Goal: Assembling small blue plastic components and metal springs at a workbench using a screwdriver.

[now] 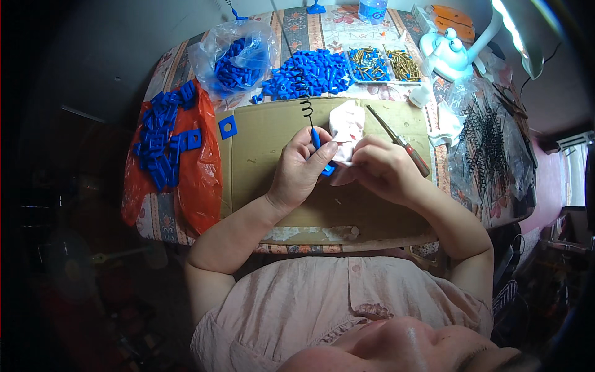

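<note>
Here, left hand (302,166) pinches a blue plug (317,141) upright over the cardboard (260,142), long axis pointing away; right hand (379,167), just beside, grips a white cloth (347,127).

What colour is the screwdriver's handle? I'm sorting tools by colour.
Reddish-brown, on the screwdriver beside the right hand; head view.

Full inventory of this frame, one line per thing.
small blue part: one, blue, pinched in both hands
coiled cord: one, dark, running up from the part
cloth: one, white-pink, under right fingers
screwdriver: one, red handle, right of cloth
cardboard sheet: one, brown, table centre
blue caps pile: many, blue, behind cardboard
brass pieces trays: two, top right
orange bag: one, left, blue brackets on it
left hand: one
right hand: one
</note>
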{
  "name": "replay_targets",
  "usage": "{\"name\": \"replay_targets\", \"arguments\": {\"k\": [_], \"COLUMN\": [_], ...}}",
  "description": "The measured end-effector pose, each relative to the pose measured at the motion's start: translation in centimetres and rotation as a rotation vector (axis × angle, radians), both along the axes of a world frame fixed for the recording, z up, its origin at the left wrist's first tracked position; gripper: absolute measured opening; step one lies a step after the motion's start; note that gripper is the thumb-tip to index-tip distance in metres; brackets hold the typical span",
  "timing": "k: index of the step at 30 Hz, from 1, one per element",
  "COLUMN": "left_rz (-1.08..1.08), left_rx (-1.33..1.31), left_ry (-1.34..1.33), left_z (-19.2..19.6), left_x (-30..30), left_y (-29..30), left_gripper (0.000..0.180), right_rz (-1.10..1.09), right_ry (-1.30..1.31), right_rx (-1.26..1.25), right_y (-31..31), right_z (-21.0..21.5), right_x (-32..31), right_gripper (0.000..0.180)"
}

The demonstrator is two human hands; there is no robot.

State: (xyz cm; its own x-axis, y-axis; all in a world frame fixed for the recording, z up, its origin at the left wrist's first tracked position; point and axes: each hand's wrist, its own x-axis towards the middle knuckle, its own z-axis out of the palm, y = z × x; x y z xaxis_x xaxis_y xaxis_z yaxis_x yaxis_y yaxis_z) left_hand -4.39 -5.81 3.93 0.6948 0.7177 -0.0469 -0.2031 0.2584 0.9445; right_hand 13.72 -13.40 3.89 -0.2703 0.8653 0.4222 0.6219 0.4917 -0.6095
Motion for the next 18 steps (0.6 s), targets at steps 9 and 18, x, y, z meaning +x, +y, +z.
{"name": "replay_targets", "arguments": {"k": [9, 18], "left_rz": [-0.066, -0.031], "left_rx": [0.112, 0.214], "left_ry": [0.226, 0.133], "left_z": [0.3, -0.2], "left_x": [-0.3, 0.4], "left_y": [-0.3, -1.9], "left_gripper": [0.015, 0.016], "right_rz": [-0.133, 0.086], "right_ry": [1.164, 1.049], "right_rx": [-0.552, -0.670], "right_y": [0.4, -0.2], "right_z": [-0.1, 0.9], "right_x": [1.6, -0.1], "right_gripper": [0.015, 0.023]}}
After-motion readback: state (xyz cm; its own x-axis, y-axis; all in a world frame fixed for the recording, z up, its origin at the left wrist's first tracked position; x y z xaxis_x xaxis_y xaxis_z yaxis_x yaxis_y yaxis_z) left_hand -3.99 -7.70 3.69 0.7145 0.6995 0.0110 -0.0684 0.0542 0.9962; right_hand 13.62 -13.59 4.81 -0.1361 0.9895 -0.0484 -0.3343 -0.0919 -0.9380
